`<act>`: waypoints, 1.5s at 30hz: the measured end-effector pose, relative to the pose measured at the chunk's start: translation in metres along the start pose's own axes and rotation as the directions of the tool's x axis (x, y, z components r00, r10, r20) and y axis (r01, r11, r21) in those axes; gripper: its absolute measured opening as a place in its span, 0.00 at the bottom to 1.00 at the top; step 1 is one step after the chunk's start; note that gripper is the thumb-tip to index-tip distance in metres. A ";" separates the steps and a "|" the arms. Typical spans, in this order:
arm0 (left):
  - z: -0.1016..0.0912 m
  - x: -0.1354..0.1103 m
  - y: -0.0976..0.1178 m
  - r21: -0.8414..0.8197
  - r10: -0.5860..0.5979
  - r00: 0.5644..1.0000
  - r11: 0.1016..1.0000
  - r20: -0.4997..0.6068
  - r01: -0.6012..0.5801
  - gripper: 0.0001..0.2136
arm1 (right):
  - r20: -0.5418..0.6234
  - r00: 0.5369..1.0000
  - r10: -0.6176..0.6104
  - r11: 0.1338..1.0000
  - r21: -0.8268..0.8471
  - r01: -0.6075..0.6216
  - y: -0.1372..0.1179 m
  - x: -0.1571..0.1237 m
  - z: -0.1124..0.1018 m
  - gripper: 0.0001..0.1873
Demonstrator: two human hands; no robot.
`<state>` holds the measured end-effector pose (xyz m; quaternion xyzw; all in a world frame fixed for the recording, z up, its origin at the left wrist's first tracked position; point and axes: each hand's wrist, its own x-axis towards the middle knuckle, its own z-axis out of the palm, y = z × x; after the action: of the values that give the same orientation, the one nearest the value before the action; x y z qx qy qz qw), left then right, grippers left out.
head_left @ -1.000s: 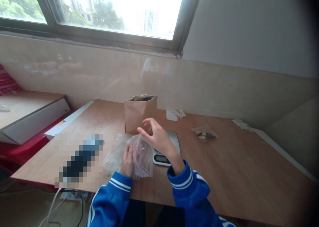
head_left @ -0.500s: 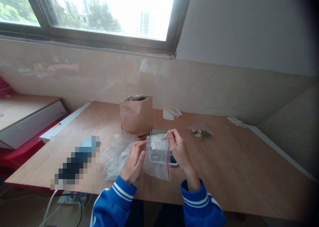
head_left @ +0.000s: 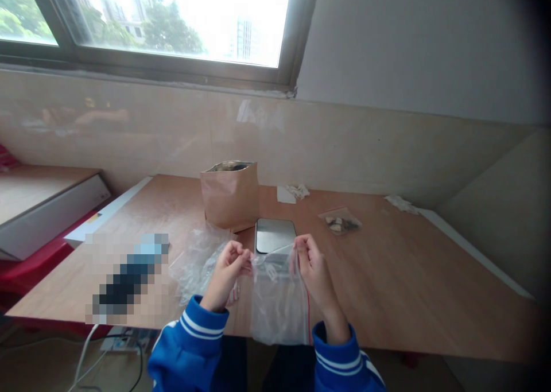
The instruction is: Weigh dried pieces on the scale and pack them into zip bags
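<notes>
A clear zip-lock bag (head_left: pixel 279 309) with a red strip along its right side hangs between my hands over the table's front edge. My left hand (head_left: pixel 230 268) is closed, pinching its upper left corner. At the upper right, my right hand (head_left: pixel 313 263) is also closed on it. Just behind the bag lies a small scale (head_left: pixel 274 236) with a flat silver plate; its front part shows only dimly through the plastic. A pile of clear plastic bags (head_left: pixel 198 266) lies to the left, partly behind my left hand.
An open brown paper pouch (head_left: pixel 230 197) stands behind the scale. At the back right lies a small clear bag with dark and pale pieces (head_left: pixel 341 222). Crumpled tissues (head_left: pixel 297 191) are by the wall. A blurred-out dark object (head_left: pixel 129 280) with a white cable lies on the left.
My left hand has taken hold of the bag's left corner. The bag has moved lower and nearer to me, stretched between both hands, uncovering the scale's plate.
</notes>
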<state>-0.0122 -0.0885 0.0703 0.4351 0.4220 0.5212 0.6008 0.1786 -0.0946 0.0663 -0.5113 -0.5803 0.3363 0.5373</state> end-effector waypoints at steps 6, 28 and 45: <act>0.000 -0.003 0.001 0.131 -0.029 0.998 0.991 -0.047 0.035 0.20 | -0.099 0.995 -0.004 0.993 0.118 0.016 0.000 -0.005 0.001 0.18; -0.013 -0.008 -0.005 0.173 0.196 0.872 0.976 -0.449 -0.131 0.27 | 0.277 0.950 0.145 0.893 0.377 -0.247 0.024 -0.023 0.047 0.23; -0.019 -0.016 -0.025 0.190 -0.192 0.962 0.955 -0.192 0.228 0.32 | 0.116 0.976 0.186 0.934 0.286 -0.212 0.017 -0.028 0.071 0.23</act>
<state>-0.0258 -0.1044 0.0417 0.4022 0.5688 0.4422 0.5649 0.1109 -0.1057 0.0285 -0.4660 -0.4910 0.4942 0.5454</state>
